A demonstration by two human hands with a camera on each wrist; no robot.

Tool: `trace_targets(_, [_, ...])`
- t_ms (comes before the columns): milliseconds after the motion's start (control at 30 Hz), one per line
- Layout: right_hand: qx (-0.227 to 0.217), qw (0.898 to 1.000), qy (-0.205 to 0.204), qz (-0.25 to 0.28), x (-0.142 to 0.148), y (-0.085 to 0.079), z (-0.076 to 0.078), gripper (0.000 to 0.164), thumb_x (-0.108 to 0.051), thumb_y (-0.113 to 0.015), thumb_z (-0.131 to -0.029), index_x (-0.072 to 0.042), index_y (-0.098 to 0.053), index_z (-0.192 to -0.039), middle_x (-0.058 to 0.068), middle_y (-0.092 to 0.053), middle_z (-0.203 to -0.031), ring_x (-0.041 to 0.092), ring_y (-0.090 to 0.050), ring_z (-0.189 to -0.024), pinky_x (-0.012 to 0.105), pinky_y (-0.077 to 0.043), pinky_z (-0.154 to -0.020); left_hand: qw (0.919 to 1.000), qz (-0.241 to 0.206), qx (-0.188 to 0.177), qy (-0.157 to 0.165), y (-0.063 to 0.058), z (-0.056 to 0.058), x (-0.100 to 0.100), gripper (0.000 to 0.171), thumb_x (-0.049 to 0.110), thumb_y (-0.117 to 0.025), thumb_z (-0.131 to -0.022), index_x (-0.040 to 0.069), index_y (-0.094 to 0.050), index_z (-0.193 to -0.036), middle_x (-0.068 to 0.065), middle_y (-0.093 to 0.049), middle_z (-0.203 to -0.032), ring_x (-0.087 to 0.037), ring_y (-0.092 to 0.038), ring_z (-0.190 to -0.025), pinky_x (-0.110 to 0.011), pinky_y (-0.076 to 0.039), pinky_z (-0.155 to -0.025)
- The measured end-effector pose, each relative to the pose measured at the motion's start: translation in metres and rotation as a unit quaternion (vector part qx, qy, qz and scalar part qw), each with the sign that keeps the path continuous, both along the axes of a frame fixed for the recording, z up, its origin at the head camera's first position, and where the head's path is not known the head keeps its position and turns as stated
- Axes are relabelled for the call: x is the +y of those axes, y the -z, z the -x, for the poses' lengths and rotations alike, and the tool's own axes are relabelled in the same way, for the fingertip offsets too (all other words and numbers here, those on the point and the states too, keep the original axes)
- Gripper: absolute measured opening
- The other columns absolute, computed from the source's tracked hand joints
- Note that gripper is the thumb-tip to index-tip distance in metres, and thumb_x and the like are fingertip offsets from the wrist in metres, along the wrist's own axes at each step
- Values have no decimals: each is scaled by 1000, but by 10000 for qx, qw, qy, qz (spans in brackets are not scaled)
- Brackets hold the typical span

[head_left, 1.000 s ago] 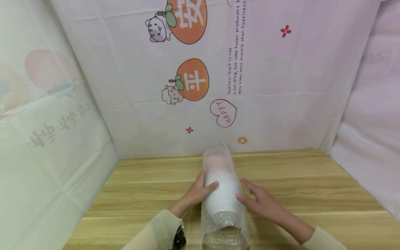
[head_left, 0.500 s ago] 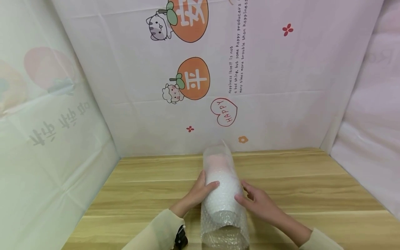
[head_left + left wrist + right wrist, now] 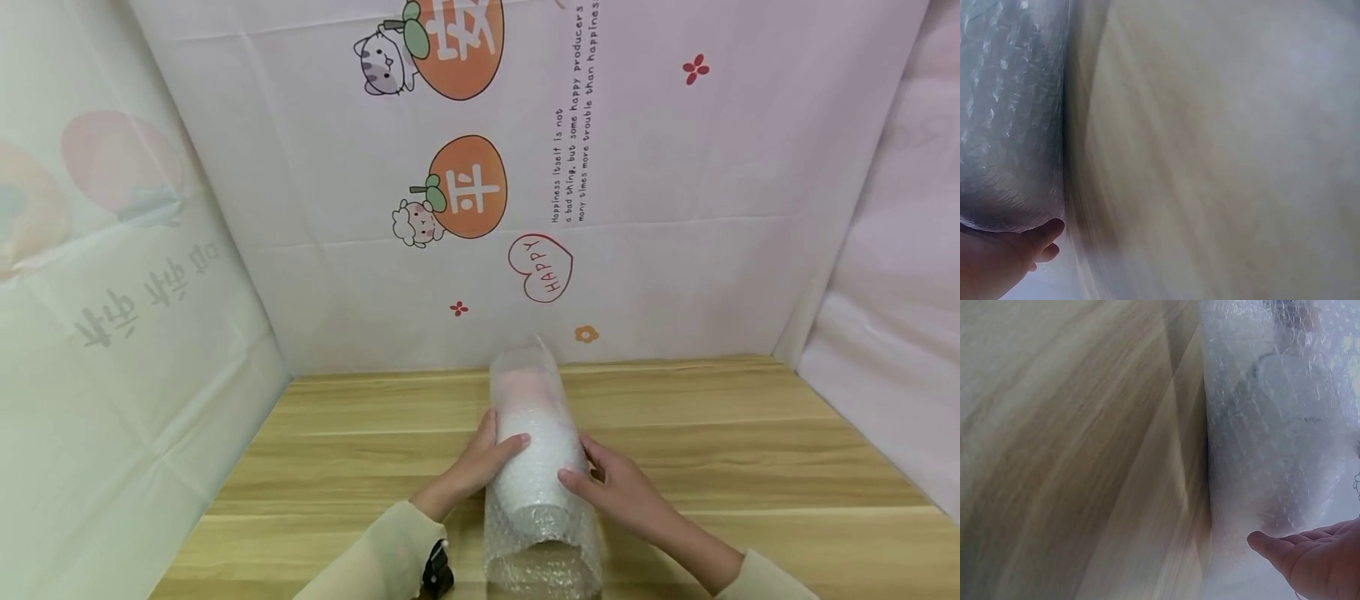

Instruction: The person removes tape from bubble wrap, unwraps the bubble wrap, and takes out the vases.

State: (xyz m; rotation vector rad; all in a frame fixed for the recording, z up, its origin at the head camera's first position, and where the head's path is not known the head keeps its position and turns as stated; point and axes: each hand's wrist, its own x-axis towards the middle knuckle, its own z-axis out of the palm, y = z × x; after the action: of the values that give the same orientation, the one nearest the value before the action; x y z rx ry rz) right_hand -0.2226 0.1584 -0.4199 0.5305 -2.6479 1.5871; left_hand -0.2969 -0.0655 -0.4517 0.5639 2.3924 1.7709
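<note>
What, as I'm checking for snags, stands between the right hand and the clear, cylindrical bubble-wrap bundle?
Nothing visible. The right hand is right at the side of the clear, cylindrical bubble-wrap bundle, its thumb overlapping the top. The left hand is on the opposite side.

A bubble-wrapped bundle (image 3: 536,462) is blocking my middle; both outer sides are offering room.
Between my left hand (image 3: 480,457) and right hand (image 3: 618,492), that bundle is barring any straight crossing. Outside each arm, the wood-grain tabletop (image 3: 360,450) is giving a hand passage forward as far as the printed back sheet (image 3: 660,250); a left sheet (image 3: 112,417) and right sheet (image 3: 892,333) are bounding the sides.
</note>
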Motion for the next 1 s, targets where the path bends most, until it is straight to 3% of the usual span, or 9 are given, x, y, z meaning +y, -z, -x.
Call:
trace_targets(367, [-186,9991,-142,351,3,0,1,80,-27,-70,-91,17,-28,-143,33,-35,-144,43,-46,-125,38,-50,-91,9998,78,-148,54,0,1,0,95,42,-56,-93,-7,0,-152,-28,-6,-157,-38,-9,-143,-53,-13,-113])
trace_targets(1000, [-302,9962,-606,548,9,-2,4,71,-19,-62,-96,20,-24,-142,36,-27,-146,47,-44,-124,34,-50,-89,9997,137,-205,26,-1,-1,-2,95,42,-55,-93,-9,1,-151,-29,-2,-157,-39,-7,-144,-52,-12,-114])
